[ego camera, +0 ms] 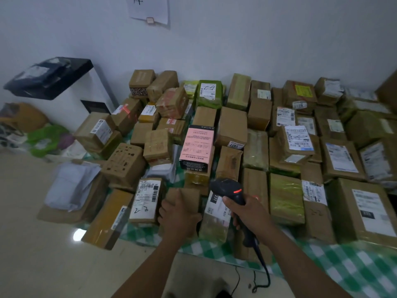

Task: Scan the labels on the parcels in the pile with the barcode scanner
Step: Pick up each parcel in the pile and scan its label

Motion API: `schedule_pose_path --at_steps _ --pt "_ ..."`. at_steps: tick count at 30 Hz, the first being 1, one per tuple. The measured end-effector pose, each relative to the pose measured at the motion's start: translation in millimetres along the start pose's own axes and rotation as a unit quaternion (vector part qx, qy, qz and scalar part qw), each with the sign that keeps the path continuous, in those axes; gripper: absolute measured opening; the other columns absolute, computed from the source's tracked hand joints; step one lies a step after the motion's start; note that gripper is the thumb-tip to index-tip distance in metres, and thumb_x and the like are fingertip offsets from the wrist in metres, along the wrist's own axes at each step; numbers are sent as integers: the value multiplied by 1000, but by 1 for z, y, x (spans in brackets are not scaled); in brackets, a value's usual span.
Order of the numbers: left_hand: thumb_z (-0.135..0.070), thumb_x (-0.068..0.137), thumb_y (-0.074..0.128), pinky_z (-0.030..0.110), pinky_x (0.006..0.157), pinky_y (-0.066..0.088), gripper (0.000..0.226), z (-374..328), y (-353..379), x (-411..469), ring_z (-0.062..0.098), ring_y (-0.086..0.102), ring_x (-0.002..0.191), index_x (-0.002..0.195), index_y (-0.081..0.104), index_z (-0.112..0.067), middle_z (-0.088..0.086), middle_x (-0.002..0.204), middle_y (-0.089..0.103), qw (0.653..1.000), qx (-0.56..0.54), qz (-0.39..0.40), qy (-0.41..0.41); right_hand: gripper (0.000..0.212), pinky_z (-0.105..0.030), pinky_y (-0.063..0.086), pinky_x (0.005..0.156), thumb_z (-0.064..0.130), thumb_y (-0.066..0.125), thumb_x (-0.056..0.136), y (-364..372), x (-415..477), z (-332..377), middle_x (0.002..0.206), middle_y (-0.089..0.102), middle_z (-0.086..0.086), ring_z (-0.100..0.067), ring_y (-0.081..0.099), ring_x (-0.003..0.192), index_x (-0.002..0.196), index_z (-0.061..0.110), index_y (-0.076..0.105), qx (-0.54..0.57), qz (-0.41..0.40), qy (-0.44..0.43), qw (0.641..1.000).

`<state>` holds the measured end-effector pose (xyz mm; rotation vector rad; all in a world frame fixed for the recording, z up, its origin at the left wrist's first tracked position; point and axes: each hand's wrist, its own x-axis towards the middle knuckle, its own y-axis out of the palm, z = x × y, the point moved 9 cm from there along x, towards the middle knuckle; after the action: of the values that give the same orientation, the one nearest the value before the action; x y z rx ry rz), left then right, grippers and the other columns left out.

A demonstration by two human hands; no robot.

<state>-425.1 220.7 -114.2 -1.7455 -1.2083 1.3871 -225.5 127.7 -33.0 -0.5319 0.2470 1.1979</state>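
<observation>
- Right grip (247, 211) curled round barcode scanner (225, 187), above parcel pile (234, 125).
- Left grip (178, 216) clasping plain brown box (187, 197) at near edge.
- Bare floor (32, 211) leftward; checked cloth (343, 265) nearside.
- Handwritten "2-3" on white label (144, 201); "1927" tag (236, 144) mid-pile.

Wall sheet (148, 9) cut by top edge, far-right parcels (384, 168) smeared and cut by frame, print on labels (341, 158) mostly unreadable, scanner (228, 188) grip hidden inside right hand (247, 211), cable (265, 274) end untraceable, left hand (178, 218) covers brown box (184, 197) face.
</observation>
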Motion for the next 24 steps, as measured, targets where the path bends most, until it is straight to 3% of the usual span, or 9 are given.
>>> schedule_pose_path --at_steps 4,7,10,12,14,16,18,21,24 --pt "-66 75 63 48 111 29 108 3 -40 -14 39 26 136 155 0 -31 20 153 13 996 -77 -44 14 28 -28 49 50 34 69 90 10 -8 6 64 63 -8 -15 56 45 88 7 64 65 -7 14 998" --pt "-54 77 69 48 108 33 102 10 -79 -23 34 29 138 155 6 -39 10 154 19 967 -243 -69 23 32 -33 51 56 36 70 88 21 -14 18 66 64 -11 -21 59 54 84 5 64 149 -11 20 989" --pt "-38 85 70 45 104 43 84 11 -115 -36 20 46 126 153 22 -41 -5 137 41 889 -453 -29 51 47 -40 57 78 54 78 68 30 -14 26 89 72 -14 -27 69 82 88 12 72 242 -32 31 969" --pt "-34 92 64 51 99 49 62 8 -124 -49 21 58 113 148 37 -35 -5 127 55 812 -578 63 55 60 -49 52 95 62 78 59 41 -15 30 108 72 -12 -31 67 103 99 18 73 295 -31 37 954" --pt "-37 94 56 50 88 55 41 4 -128 -62 26 67 104 133 53 -25 6 116 69 726 -667 157 50 57 -48 54 92 59 68 76 57 -19 37 115 72 -11 -30 69 103 113 17 68 349 9 45 936" --pt "-34 99 49 43 80 56 32 6 -134 -66 24 71 98 125 59 -20 7 108 74 695 -696 174 55 48 -42 58 79 52 53 89 74 -27 51 108 74 -12 -29 72 94 116 15 66 382 68 31 921" --pt "-29 102 47 44 90 55 35 13 -143 -58 22 68 105 136 54 -26 1 114 71 741 -654 125 81 50 -43 57 79 50 53 84 78 -31 61 108 74 -12 -29 72 94 117 14 66 389 74 -3 918" --pt "-31 103 47 46 108 43 45 18 -160 -54 10 54 116 145 39 -42 -12 126 57 838 -528 52 126 45 -54 53 92 44 65 71 66 -32 68 100 76 -7 -29 71 93 107 18 68 350 -6 -44 936" --pt "-45 94 57 39 100 49 54 12 -158 -56 12 54 115 141 32 -50 -12 130 55 863 -475 94 141 37 -57 50 96 45 69 69 58 -37 73 98 76 -7 -31 69 99 93 17 70 310 -53 -55 948"
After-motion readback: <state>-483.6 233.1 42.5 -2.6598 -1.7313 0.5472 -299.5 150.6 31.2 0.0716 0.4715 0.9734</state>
